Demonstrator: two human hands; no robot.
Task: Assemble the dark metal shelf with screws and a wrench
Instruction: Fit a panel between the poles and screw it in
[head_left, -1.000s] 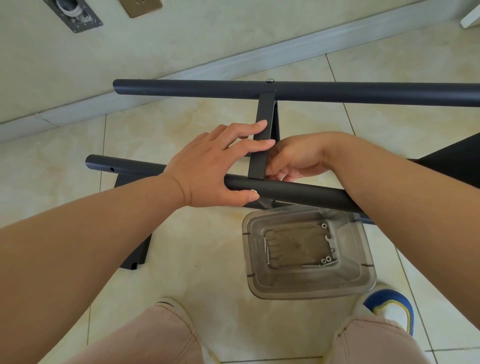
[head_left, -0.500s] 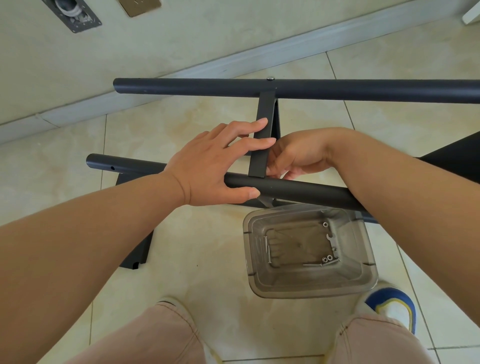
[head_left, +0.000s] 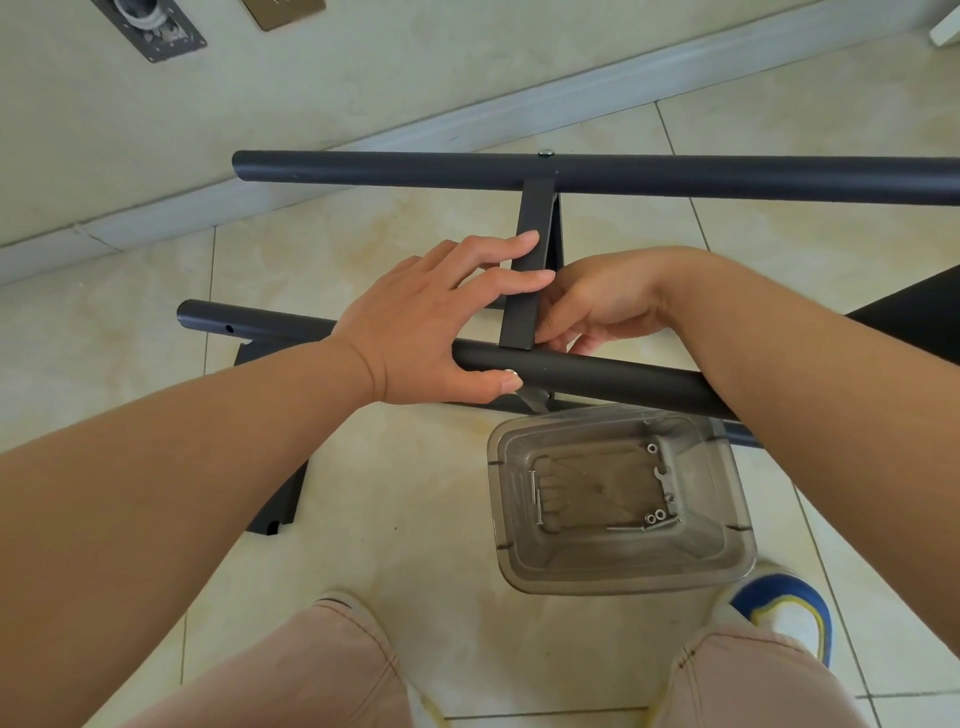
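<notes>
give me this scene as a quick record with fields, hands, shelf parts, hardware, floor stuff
left hand: left hand holds the near tube, thumb under it, fingers stretched onto the flat crossbar
right hand: right hand curled at the joint of crossbar and near tube; what it holds is hidden
far tube: far tube joined to the crossbar, screw head on top
hardware: clear plastic bin on the tiled floor, with nuts and long screws inside
wrench: not clearly seen
</notes>
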